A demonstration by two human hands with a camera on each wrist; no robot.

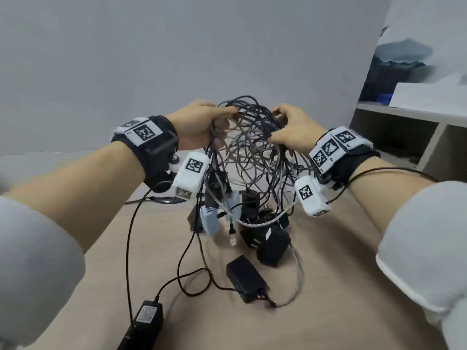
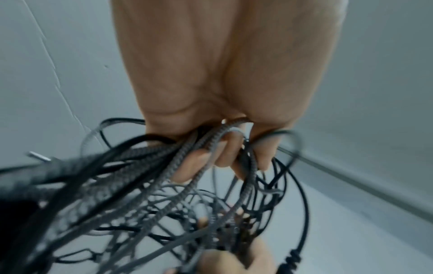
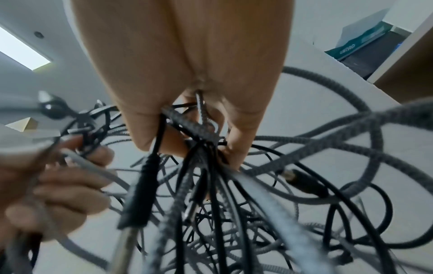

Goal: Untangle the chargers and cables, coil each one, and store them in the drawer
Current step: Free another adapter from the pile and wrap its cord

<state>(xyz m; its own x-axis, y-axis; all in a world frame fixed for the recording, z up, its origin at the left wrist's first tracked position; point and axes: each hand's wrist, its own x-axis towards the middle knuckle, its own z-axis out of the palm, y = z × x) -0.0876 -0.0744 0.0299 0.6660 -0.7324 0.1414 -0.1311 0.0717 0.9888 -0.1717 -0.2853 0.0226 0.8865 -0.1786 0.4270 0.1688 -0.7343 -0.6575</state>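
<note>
Your two forearms reach forward from grey sleeves, each wrist wearing a strapped camera. Your left hand [image 1: 199, 125] and right hand [image 1: 295, 130] hold up one big tangle of cables [image 1: 252, 147] between them, lifted above the tan counter [image 1: 341, 274], probably so the loops hang open and you can see where they cross. Each hand's grip is closed: fingers [image 2: 225, 153] curl round a bundle of strands, braided grey and smooth black together. Chargers [image 1: 267, 238] dangle from the tangle's underside, their weight pulling the cords straight; at least four blocks show, too overlapped to count exactly. Two black power bricks [image 1: 246, 277] lie on the counter near you. No drawer is visible. Nothing appears coiled yet.
</note>
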